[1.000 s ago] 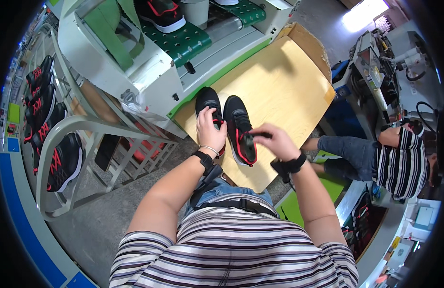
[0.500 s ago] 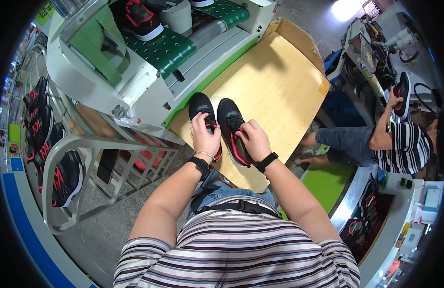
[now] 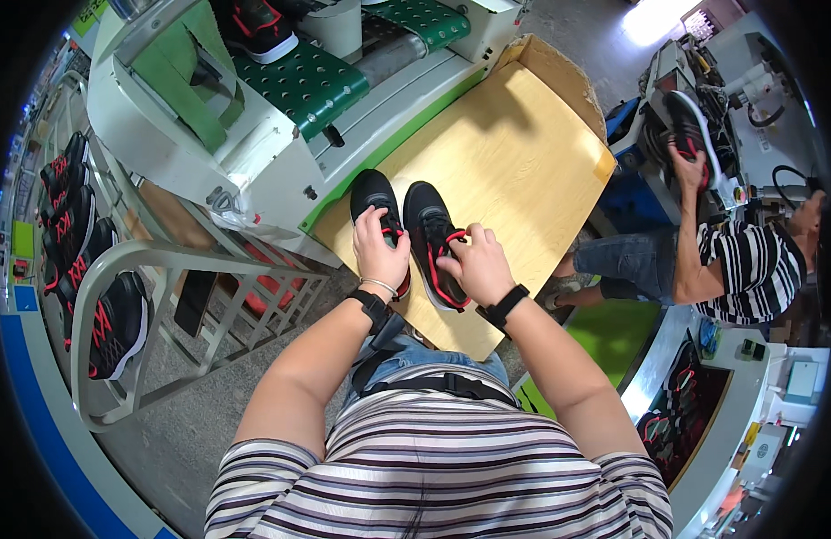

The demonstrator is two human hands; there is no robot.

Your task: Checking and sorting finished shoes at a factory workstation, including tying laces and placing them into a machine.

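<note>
Two black sneakers with red trim lie side by side on a wood-grain board, toes pointing away from me. My left hand (image 3: 381,250) is closed over the left sneaker (image 3: 372,190), its fingers curled at the tongue and collar. Over the opening of the right sneaker (image 3: 424,212) is my right hand (image 3: 481,267); its thumb and fingers are apart, the thumb near the collar and the index finger by the red tongue edge. My hands hide part of both heels.
The board (image 3: 514,153) adjoins a machine with a green perforated conveyor (image 3: 307,90) carrying a sneaker (image 3: 261,31). At left stands a metal rack (image 3: 164,260) near several sneakers (image 3: 119,323). On the right a person (image 3: 739,269) holds a sneaker (image 3: 689,135).
My right thumb and fingers have spread apart from a pinch at the right sneaker's tongue. My left hand stays on its sneaker. The other person's sneaker has moved left and toward the machine.
</note>
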